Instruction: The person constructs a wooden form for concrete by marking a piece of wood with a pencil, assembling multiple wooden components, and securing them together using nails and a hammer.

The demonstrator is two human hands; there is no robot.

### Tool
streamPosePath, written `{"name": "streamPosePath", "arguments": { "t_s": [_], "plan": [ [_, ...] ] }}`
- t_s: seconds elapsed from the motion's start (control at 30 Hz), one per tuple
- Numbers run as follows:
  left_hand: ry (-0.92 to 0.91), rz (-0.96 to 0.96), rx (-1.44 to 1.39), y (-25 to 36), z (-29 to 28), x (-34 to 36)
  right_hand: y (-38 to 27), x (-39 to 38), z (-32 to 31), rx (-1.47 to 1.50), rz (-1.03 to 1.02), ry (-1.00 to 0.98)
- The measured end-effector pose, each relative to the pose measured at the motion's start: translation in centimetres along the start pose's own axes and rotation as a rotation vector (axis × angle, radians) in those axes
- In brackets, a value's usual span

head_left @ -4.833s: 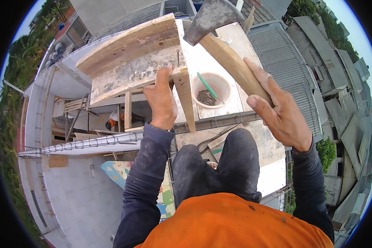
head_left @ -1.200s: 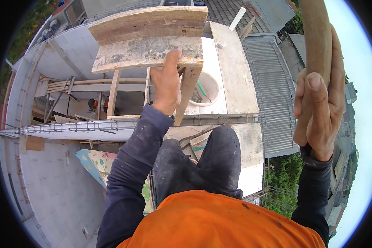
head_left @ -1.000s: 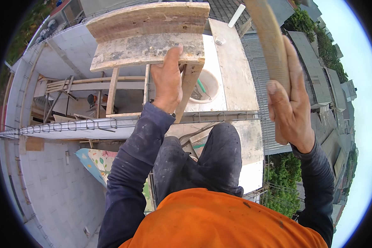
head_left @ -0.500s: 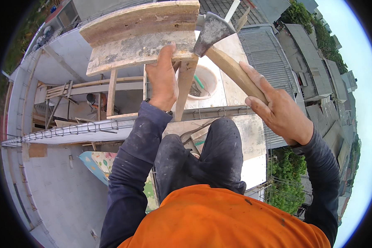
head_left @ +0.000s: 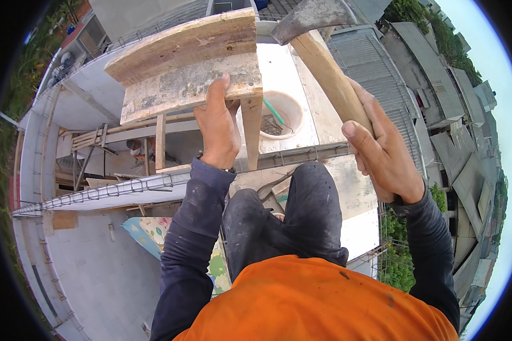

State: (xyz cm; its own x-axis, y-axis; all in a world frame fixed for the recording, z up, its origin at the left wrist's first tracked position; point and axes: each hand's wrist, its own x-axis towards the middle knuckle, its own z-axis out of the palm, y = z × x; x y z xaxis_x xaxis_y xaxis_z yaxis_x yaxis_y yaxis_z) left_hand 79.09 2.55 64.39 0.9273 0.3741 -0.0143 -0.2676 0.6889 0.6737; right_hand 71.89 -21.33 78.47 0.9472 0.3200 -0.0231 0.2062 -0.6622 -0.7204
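My left hand (head_left: 217,126) grips the edge of a wooden formwork piece (head_left: 188,77), thumb on top and fingers underneath. Two boards of it meet along their length at an angle, grey stains mark the face, and a narrow wooden strip (head_left: 251,133) hangs down at its right end. In my right hand (head_left: 384,150) is a hatchet, held by its pale wooden handle (head_left: 333,77). Its dark, worn head (head_left: 316,20) is raised beyond the board's right end, apart from the wood.
A white bucket (head_left: 293,108) holding nails and a green-handled tool stands on pale panels ahead. Rebar (head_left: 114,186) runs along the wall top beneath me. To the left, walls drop to a lower level, where a person (head_left: 135,149) is among timbers. Metal roofs (head_left: 375,74) lie right.
The hatchet head has lifted away from the board's right end, up and to the right, and its handle has tipped steeper. The formwork piece has shifted slightly left and down in view.
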Motion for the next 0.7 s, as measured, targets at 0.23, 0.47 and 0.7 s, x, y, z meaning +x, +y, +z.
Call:
{"name": "streamPosePath", "arguments": {
  "t_s": [0.23,0.47,0.7],
  "plan": [
    [-0.097,-0.015,-0.024,0.0,-2.5,1.1,7.1,-1.0,8.1,0.900,0.258,0.290],
    [-0.051,0.017,0.037,0.5,-2.8,0.8,6.1,-0.6,9.9,0.791,0.300,-0.202],
    [-0.073,0.006,0.041,1.3,-3.2,1.4,6.4,0.5,8.1,0.932,0.209,0.202]
  ]
}}
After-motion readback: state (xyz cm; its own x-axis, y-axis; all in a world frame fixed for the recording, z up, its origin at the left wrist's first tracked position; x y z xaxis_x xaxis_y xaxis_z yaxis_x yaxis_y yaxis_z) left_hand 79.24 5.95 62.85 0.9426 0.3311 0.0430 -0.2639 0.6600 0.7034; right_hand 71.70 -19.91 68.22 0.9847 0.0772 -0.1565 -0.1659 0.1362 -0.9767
